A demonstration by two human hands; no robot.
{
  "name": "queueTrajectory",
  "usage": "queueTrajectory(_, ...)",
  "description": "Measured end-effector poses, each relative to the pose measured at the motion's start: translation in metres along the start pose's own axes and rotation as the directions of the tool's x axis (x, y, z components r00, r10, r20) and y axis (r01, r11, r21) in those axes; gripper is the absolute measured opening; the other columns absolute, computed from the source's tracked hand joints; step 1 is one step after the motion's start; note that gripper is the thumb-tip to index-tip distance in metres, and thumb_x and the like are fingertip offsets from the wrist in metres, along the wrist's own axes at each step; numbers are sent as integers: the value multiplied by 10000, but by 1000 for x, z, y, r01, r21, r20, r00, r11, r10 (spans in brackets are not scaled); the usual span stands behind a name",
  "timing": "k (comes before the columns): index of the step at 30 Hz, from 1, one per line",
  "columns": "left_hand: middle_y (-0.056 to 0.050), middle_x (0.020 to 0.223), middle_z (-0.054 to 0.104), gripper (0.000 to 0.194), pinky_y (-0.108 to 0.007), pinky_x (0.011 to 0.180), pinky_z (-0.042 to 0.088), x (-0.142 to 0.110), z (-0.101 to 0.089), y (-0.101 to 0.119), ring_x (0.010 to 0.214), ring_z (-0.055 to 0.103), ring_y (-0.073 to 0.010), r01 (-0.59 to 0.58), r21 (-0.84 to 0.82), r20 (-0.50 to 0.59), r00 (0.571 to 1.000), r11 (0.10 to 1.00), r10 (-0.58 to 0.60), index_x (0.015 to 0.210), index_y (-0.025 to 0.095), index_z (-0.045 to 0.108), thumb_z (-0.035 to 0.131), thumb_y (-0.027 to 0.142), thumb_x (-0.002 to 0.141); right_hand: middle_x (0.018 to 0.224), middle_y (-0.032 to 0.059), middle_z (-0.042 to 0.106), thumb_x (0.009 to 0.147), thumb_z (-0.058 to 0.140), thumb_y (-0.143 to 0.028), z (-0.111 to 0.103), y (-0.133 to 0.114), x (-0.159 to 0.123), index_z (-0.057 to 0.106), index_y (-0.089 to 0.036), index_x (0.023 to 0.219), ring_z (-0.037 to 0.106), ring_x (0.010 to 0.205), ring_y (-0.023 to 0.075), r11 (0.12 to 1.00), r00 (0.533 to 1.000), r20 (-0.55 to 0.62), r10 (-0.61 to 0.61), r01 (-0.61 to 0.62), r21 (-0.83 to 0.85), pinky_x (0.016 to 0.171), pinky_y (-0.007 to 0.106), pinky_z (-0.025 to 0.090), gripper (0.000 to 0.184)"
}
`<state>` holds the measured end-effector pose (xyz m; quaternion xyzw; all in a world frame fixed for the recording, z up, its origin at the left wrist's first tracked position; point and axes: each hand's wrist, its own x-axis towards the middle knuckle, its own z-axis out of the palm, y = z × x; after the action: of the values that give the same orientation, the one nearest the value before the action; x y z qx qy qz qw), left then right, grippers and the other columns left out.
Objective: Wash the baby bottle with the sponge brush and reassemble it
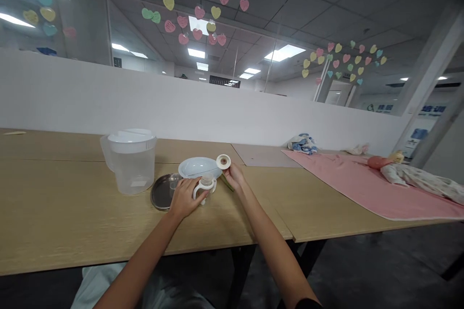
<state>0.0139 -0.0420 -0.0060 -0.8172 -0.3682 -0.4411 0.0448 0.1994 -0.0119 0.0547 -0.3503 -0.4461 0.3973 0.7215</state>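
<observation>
My left hand (185,198) is closed around a small clear baby bottle (207,181) with white side handles, standing near the table's front half. The bottle's top is uncovered. In my right hand (235,176) is a round white bottle cap (223,161), raised to the right of the bottle, with its inner side facing me. Behind both hands sits a white oval bowl (192,167). A dark round metal tray (159,194) lies left of my left hand, with a small clear cup (174,181) on it, partly hidden by the hand.
A large clear pitcher (133,169) with a white lid stands at the left. A thin green thing (227,183) lies below my right hand. Rightward, a pink cloth (348,183) bears a doll (384,160) and patterned fabric (424,179). A blue-white cloth (302,144) lies bunched near the wall.
</observation>
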Motion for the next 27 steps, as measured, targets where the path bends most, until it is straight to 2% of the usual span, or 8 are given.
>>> queueTrajectory(5,-104,1067,644,418,-385,871,372,0,0,0,971,562,-246,0,1,17,1000,1000,0,1121,186,550,475,461,814,629,-4,608,641,650,-223,4,-2,-11,564,-171,631,576,634,118,993,994,46,100,-103,64,602,221,491,101)
queueTrajectory(9,-104,1066,644,423,-381,863,378,0,0,0,976,568,-254,4,9,16,1000,1000,-5,1114,189,550,474,474,810,684,8,634,641,675,-273,1,-8,-16,609,-169,673,580,660,115,980,993,45,108,-114,163,610,213,486,128)
queueTrajectory(12,-106,1072,640,426,-383,867,377,0,1,-1,977,567,-253,0,12,12,1000,1000,0,1120,183,541,471,470,813,649,9,625,632,687,-355,-2,-14,-12,634,-153,679,558,602,109,996,999,-38,8,-5,95,560,212,465,215)
queueTrajectory(16,-104,1085,636,418,-387,874,379,1,2,-2,984,562,-249,-3,0,4,1000,1000,3,1117,177,534,481,457,810,560,-12,591,650,657,-388,0,-15,-8,653,-143,669,485,481,93,969,980,-83,-179,160,-190,491,219,415,246)
queueTrajectory(19,-100,1080,637,407,-385,873,386,1,3,-3,983,567,-249,-17,3,-1,1000,1000,17,1112,181,534,489,444,805,615,6,638,678,629,-361,9,-10,-11,671,-157,671,519,514,116,895,973,55,-222,226,-383,514,236,423,209)
queueTrajectory(22,-107,1060,641,447,-388,870,393,0,6,-5,965,578,-255,-11,27,-22,1000,1000,12,1151,175,508,500,444,793,719,26,680,729,601,-321,18,-4,-21,692,-174,712,578,639,144,767,928,261,-264,367,-527,629,258,451,173)
queueTrajectory(24,-106,1031,646,510,-390,867,398,0,8,-6,940,589,-255,1,34,-34,999,999,0,1205,169,466,511,452,783,801,38,689,769,571,-311,21,-4,-28,698,-181,782,597,719,153,721,896,341,-284,434,-540,691,270,458,182)
queueTrajectory(27,-92,991,650,578,-387,858,407,0,9,-5,906,598,-241,17,28,-38,999,999,-16,1272,157,396,513,445,784,916,51,678,799,539,-315,20,-3,-34,688,-196,896,601,854,169,737,866,433,-248,459,-496,742,280,468,213)
